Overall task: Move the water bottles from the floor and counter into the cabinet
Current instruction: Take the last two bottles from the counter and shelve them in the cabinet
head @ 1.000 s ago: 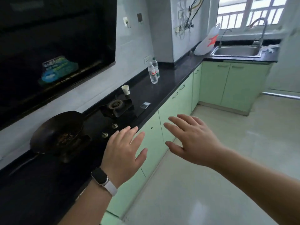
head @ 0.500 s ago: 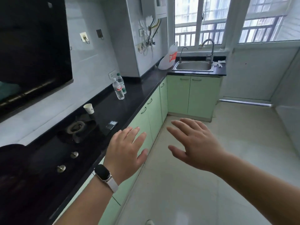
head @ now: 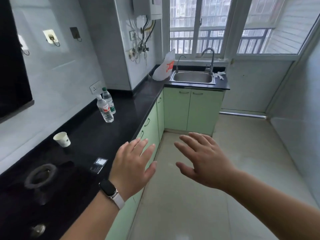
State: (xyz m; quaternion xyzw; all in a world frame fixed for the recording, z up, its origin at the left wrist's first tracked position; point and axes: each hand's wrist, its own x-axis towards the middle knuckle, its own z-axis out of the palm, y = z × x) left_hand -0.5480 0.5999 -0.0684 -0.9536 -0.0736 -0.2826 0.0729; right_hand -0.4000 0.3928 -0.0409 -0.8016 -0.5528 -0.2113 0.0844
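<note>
Two upright clear plastic water bottles (head: 106, 108) stood near the black counter's (head: 131, 104) back edge, ahead-left of the nearer, empty, spread-fingered left hand (head: 133, 163).

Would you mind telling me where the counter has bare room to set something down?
Bare counter runs from the two water bottles to the plastic bag, and between the bottles and the paper cup. It is crowded around the stove burner.

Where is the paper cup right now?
The paper cup stands upright on the black counter at the left of the head view, near the wall, between the stove burner in front and the two water bottles farther back.
</note>
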